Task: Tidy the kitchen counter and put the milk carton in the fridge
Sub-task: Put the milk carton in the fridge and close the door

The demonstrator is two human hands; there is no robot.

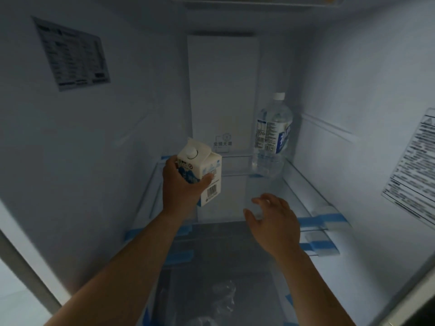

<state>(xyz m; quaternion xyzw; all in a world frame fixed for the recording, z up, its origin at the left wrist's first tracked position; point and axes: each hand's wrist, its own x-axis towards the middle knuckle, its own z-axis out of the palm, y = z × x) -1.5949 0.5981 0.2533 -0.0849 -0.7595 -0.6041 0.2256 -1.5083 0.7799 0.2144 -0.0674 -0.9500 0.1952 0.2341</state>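
Milk going in: the left hand [181, 184] holds the white-and-blue gable-top milk carton [204, 168] inside the fridge, over the clear glass shelf [306, 187].

The left fingers [207, 178] grip the carton, which leans a little. The right hand [275, 220] holds nothing, its fingers [259, 200] spread. The carton is best stood upright on the glass just beyond the left fingertips, well clear of the clear plastic water bottle [273, 137] beyond the right fingertips. The left hand hides part of the carton's base, and the shelf's front edge is faint, so I cannot tell whether the carton touches the glass.
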